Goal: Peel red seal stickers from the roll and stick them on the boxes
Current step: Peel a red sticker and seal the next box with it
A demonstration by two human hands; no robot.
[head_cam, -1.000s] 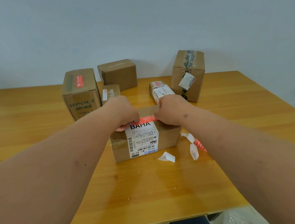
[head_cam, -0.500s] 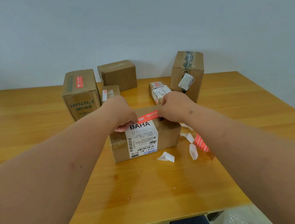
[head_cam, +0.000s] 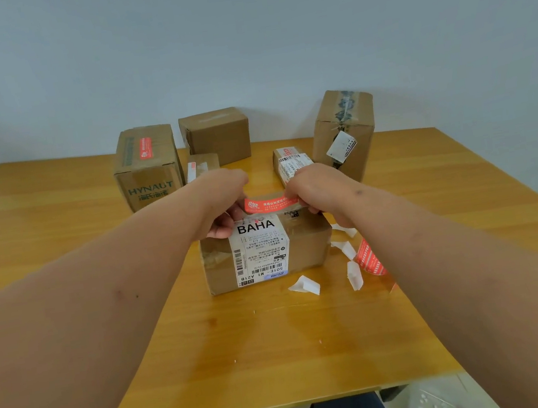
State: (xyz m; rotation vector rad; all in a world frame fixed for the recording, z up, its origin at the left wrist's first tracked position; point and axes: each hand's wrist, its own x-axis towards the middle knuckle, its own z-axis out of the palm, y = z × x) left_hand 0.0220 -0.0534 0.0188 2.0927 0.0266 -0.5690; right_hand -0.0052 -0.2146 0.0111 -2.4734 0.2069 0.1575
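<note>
Sticker (head_cam: pixel 269 202), red, stretches between both hands just above the front box (head_cam: pixel 264 253): left hand (head_cam: pixel 226 203) pinches one end, right hand (head_cam: pixel 319 189) pinches the other. Sticker roll (head_cam: pixel 368 259) lies beside the box among paper scraps (head_cam: pixel 305 286).

Soft even daylight, faint shadows, wide-angle bending at edges

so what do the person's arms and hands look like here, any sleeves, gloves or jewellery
Both forearms are bare right up to the frame edge, with no sleeves in view. The left hand and right hand wear no gloves, and no rings, watch or bracelet show. The right hand has a small dark mark on its back, and the left forearm carries a couple of small spots. Dark blue trousers show below the table edge.
</note>
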